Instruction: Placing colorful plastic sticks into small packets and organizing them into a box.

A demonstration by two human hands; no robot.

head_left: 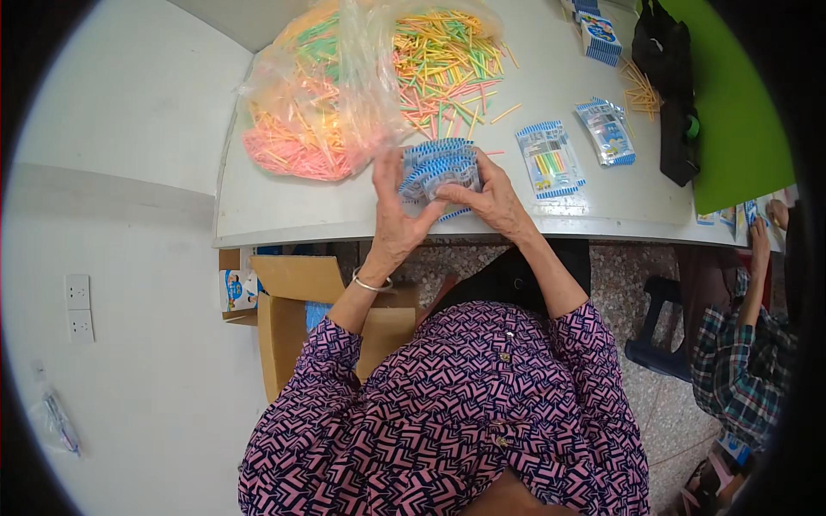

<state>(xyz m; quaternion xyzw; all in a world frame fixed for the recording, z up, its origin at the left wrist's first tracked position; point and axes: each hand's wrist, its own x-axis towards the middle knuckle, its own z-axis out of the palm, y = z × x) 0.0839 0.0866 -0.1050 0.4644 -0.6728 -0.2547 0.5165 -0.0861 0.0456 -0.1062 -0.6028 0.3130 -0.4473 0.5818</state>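
Note:
Both my hands hold a small bunch of blue-and-white plastic packets (437, 163) just over the table's front edge. My left hand (397, 206) grips the bunch from its left side, the thumb below it. On the right side my right hand (490, 199) is closed on the same packets, its thumb laid across their front. Just beyond them lies a heap of thin pink, yellow, orange and green sticks (447, 64), spilling from a clear plastic bag (314, 129). To the right, a flat packet (551, 161) shows coloured sticks through its window, beside another packet (607, 132).
Stacked packets (601, 39), loose yellow sticks (639, 90) and a black strap-like item (675, 103) lie farther right, by a green panel (744, 95). An open cardboard box (301, 284) stands below the table. At far right, a co-worker's hands (761, 236) handle packets near a dark stool (658, 331).

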